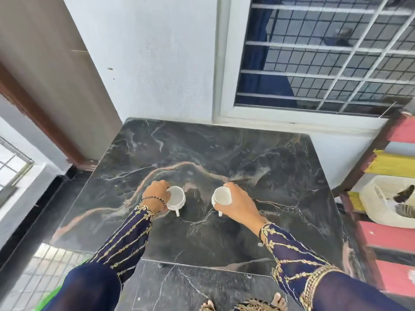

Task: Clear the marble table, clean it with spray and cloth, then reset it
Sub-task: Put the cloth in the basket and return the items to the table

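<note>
As they sit on the marble table [224, 149], left hand [157, 193] grips left cup [177, 198], right hand [238, 203] grips right cup [221, 197]

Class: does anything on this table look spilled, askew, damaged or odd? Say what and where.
A pale smear marks the table just beyond the right hand; residue or glare, I cannot tell. The left cup, in the left hand, and the right cup show no spill or crack.

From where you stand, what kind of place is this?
Probably a home: a marble table against a plain wall, a grilled window, a white cup in the left hand, another in the right hand.
</note>
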The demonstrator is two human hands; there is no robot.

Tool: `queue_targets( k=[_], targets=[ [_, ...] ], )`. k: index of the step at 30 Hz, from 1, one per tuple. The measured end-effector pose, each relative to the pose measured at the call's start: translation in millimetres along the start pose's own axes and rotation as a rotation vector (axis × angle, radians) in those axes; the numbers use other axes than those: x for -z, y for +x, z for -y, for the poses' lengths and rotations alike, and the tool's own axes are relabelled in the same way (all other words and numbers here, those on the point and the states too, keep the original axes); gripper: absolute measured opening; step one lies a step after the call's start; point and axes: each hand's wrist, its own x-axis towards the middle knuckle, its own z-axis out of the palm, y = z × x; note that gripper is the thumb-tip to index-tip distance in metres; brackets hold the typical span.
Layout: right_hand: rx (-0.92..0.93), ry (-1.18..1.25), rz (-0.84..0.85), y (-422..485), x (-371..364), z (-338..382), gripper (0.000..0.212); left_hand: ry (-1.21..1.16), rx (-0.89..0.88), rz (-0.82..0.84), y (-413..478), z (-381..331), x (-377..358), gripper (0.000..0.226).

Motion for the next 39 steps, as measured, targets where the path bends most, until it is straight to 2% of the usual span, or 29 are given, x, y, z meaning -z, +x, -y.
queue_targets(
  k=[6,17,20,23,25,29,33,39],
  targets=[
    [-0.043,-0.037,0.006,15,-11,3,0.079,0.089,-0.015,0.014,26,21,5,0.028],
    [-0.015,-0.083,0.025,24,-14,-7,0.086,0.192,-0.029,0.093,43,9,6,0.03],
    [-0.016,-0.052,0.033,21,-12,-9,0.099,0.328,0.011,0.097,36,3,9,0.032],
    [-0.005,-0.024,0.03,14,-7,-17,0.112,0.536,0.01,-0.021,25,-7,10,0.028],
    [-0.011,-0.007,0.016,9,-2,-23,0.114,0.608,-0.024,-0.106,18,-18,10,0.024],
    [-0.034,0.065,-0.026,-5,15,-41,0.111,0.621,-0.054,-0.168,5,-55,10,0.024],
    [-0.04,0.135,-0.075,-26,38,-67,0.103,0.671,-0.161,-0.233,-11,-101,3,0.022],
    [-0.072,0.201,-0.159,-57,85,-130,0.096,0.545,-0.345,-0.256,-33,-198,-22,0.02]
  ],
)
